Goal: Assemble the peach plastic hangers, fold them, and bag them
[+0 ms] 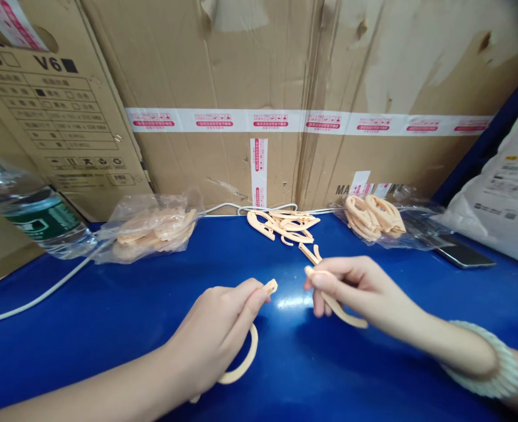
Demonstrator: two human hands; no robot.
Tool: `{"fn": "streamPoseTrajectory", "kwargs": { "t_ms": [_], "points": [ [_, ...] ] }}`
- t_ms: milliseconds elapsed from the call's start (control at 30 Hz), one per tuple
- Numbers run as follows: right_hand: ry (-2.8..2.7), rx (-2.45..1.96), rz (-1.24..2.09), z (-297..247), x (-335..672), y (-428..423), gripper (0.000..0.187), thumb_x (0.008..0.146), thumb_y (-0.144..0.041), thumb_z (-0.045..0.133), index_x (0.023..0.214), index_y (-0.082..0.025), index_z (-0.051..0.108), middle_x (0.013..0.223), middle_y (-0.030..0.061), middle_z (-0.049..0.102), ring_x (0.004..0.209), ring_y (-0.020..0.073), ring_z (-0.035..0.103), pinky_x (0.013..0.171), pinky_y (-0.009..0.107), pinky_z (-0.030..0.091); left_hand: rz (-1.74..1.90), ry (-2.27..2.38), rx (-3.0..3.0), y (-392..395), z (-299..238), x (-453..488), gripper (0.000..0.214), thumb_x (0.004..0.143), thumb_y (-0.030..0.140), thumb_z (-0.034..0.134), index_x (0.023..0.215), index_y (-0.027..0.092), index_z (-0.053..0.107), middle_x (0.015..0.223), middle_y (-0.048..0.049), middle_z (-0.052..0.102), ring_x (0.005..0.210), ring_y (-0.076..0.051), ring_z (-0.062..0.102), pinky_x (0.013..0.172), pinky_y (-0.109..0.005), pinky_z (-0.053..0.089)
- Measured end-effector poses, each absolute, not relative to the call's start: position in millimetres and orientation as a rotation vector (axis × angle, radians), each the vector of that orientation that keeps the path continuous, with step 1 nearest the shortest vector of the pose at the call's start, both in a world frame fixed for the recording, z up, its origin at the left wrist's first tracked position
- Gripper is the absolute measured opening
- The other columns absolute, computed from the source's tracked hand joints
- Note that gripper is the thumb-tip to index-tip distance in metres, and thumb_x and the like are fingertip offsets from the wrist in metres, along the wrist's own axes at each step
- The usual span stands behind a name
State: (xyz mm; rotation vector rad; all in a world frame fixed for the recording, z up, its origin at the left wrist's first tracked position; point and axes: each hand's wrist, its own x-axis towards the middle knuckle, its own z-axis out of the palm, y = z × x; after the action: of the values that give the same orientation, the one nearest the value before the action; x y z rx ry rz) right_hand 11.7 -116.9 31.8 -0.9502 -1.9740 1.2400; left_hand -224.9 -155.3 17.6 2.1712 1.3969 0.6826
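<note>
My left hand (219,334) is closed in a pinch on a curved peach plastic hook piece (245,357); its tip sticks out past my fingers and its loop hangs below the hand. My right hand (351,287) is pinched on a second peach plastic piece (344,313), which runs under the fingers toward the lower right. The two tips face each other a short gap apart above the blue table (109,316). A loose pile of the same pieces (285,225) lies just beyond my hands.
Two clear bags of peach pieces lie at the back, one to the left (153,231) and one to the right (373,217). A water bottle (30,211) lies far left, with a white cable (43,293) beside it. Cardboard boxes (285,88) wall the rear. A phone (463,255) and a white parcel bag (505,193) sit right.
</note>
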Motion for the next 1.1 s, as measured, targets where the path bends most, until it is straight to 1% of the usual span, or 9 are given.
{"fn": "streamPoseTrajectory", "kwargs": {
  "t_ms": [133,267,400,567,667,767,933,1000,1100],
  "points": [
    [-2.021,-0.84,0.697,50,40,-87,0.025,0.087,-0.043,0.064,0.088,-0.021,0.075,0.092,0.0081,0.066,0.077,0.0188,0.062,0.064,0.03,0.051,0.764,1.278,1.652,-149,17,-225,0.039,0.093,0.052,0.04,0.098,0.02,0.063,0.06,0.0046,0.045,0.052,-0.012,0.046,0.049,-0.021,0.038],
    [-2.32,-0.738,0.349,50,63,-62,0.018,0.09,-0.034,0.062,0.091,-0.024,0.076,0.088,0.0059,0.064,0.079,0.0173,0.06,0.071,0.032,0.051,0.819,1.188,1.325,-141,16,-227,0.042,0.084,0.054,0.057,0.101,0.016,0.063,0.061,0.0041,0.05,0.053,-0.011,0.049,0.053,-0.022,0.043],
    [-2.591,-0.758,0.266,42,72,-51,0.024,0.094,-0.03,0.053,0.093,-0.021,0.075,0.089,0.0068,0.064,0.075,0.0159,0.061,0.068,0.03,0.049,0.919,1.177,1.105,-139,19,-232,0.033,0.084,0.047,0.064,0.099,0.017,0.062,0.076,-0.0023,0.064,0.072,-0.015,0.062,0.07,-0.027,0.051],
    [-2.743,-0.809,0.327,41,74,-51,0.022,0.093,-0.028,0.053,0.087,-0.018,0.072,0.089,0.0062,0.062,0.076,0.0162,0.061,0.07,0.03,0.05,0.963,1.116,0.978,-137,17,-236,0.026,0.087,0.04,0.064,0.098,0.017,0.06,0.092,-0.0072,0.069,0.095,-0.02,0.065,0.086,-0.035,0.051],
    [-2.83,-0.773,0.389,42,74,-53,0.02,0.094,-0.024,0.052,0.088,-0.017,0.07,0.086,0.0059,0.063,0.076,0.0163,0.062,0.069,0.029,0.05,0.976,1.104,0.933,-135,15,-237,0.024,0.087,0.037,0.066,0.099,0.018,0.058,0.099,-0.0081,0.07,0.097,-0.02,0.066,0.088,-0.035,0.05],
    [-2.834,-0.73,0.244,45,66,-65,0.027,0.097,-0.017,0.043,0.089,-0.017,0.069,0.085,0.0074,0.064,0.078,0.0173,0.062,0.069,0.029,0.05,1.004,1.11,0.914,-134,15,-235,0.021,0.086,0.036,0.066,0.093,0.018,0.057,0.101,-0.0089,0.07,0.098,-0.02,0.066,0.087,-0.035,0.051],
    [-2.624,-0.46,-0.141,42,26,-110,0.028,0.099,-0.025,0.045,0.12,-0.017,0.061,0.116,0.0143,0.065,0.111,0.0255,0.057,0.093,0.043,0.048,1.022,1.096,1.005,-140,20,-230,0.024,0.084,0.037,0.068,0.091,0.017,0.056,0.095,-0.0082,0.07,0.095,-0.022,0.066,0.08,-0.034,0.053],
    [-2.633,-0.362,-0.289,35,12,-124,0.031,0.099,-0.028,0.047,0.123,-0.015,0.06,0.119,0.0148,0.065,0.12,0.0279,0.052,0.099,0.047,0.045,1.02,1.056,1.039,-143,21,-229,0.025,0.084,0.038,0.068,0.092,0.017,0.056,0.093,-0.0077,0.07,0.091,-0.021,0.067,0.078,-0.033,0.053],
    [-2.641,-0.302,-0.375,23,3,-131,0.028,0.099,-0.016,0.041,0.118,-0.013,0.062,0.111,0.0123,0.069,0.121,0.0256,0.053,0.105,0.048,0.038,0.993,1.002,1.048,-147,22,-228,0.024,0.086,0.037,0.066,0.093,0.017,0.056,0.096,-0.0078,0.07,0.092,-0.021,0.066,0.075,-0.031,0.054]
  ]
}}
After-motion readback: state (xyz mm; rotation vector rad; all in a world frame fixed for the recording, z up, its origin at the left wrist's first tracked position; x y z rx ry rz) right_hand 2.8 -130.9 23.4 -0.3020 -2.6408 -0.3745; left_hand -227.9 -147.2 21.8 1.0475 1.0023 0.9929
